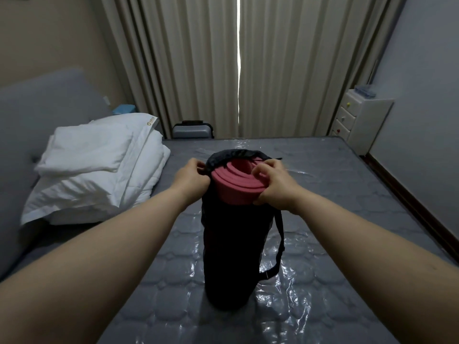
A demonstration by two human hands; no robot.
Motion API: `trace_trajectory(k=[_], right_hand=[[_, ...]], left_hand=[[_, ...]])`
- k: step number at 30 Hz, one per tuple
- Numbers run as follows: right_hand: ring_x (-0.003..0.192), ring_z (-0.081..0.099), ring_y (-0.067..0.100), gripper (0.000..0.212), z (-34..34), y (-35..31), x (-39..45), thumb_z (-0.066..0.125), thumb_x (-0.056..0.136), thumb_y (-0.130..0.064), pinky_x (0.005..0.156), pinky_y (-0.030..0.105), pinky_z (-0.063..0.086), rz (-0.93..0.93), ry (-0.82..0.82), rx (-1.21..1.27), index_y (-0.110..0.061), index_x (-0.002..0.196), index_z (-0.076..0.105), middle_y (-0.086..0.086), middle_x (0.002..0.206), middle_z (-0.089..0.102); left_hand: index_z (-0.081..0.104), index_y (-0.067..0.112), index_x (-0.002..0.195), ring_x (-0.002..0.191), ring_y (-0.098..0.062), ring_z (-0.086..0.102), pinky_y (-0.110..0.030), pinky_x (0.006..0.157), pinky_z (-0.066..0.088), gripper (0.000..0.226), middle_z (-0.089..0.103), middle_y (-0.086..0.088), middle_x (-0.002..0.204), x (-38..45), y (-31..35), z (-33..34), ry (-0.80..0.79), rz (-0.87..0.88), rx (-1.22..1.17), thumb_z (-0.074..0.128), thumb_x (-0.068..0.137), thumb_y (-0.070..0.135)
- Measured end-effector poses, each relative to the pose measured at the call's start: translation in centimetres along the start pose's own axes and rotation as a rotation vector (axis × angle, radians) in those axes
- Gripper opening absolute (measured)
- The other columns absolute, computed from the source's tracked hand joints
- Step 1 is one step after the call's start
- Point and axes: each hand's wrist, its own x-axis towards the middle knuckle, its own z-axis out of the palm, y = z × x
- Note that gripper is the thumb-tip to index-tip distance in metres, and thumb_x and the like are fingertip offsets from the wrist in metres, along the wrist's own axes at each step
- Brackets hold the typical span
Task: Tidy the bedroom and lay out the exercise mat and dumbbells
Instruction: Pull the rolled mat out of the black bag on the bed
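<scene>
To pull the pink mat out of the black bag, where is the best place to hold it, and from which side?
Grip the mat by its exposed rolled end, from above. The bag stands upright on the mattress and covers the rest. The right hand already pinches that end; the left hand holds the bag's rim, likely steadying it.

Mat (233,180) in bag (228,244) on mattress (347,199)

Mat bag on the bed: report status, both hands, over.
Left hand pinches bag rim. Right hand has a grip on the rolled mat, partly out. Bag upright on mattress. Nothing in the way.
</scene>
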Motion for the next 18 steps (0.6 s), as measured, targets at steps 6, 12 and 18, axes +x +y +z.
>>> trace_trajectory(k=[6, 12, 18], right_hand=[[0.144, 0.003, 0.033, 0.064, 1.5, -3.3, 2.8, 0.059, 0.073, -0.027, 0.115, 0.056, 0.006, 0.103, -0.034, -0.525, -0.017, 0.133, 0.039, 0.009, 0.15, 0.02], [0.126, 0.044, 0.025, 0.075, 4.8, -6.0, 4.9, 0.056, 0.073, -0.068, 0.11, 0.056, 0.014, 0.152, 0.158, -0.454, -0.021, 0.13, 0.048, 0.002, 0.131, 0.053], [0.119, 0.049, 0.019, 0.052, 2.5, -4.6, 3.4, 0.08, 0.069, -0.034, 0.107, 0.035, 0.034, 0.111, 0.089, -0.051, -0.03, 0.117, 0.059, -0.011, 0.115, 0.056]], left_hand=[[0.057, 0.016, 0.086, 0.066, -0.022, 0.06, -0.031, 0.055, 0.052, 0.02, 0.061, -0.011, 0.092, 1.6, -0.5, -0.8, -0.118, -0.009, -0.213, 0.052, 0.092, 0.034], [0.045, 0.02, 0.073, 0.08, -0.03, 0.056, -0.04, 0.07, 0.049, 0.03, 0.059, -0.012, 0.087, 4.6, 0.0, -0.7, -0.135, 0.213, 0.192, 0.044, 0.096, 0.04], [0.044, 0.013, 0.079, 0.086, -0.032, 0.05, -0.032, 0.066, 0.031, 0.025, 0.06, -0.019, 0.103, 7.8, -2.4, -1.9, -0.096, 0.257, 0.506, 0.038, 0.099, 0.026]])
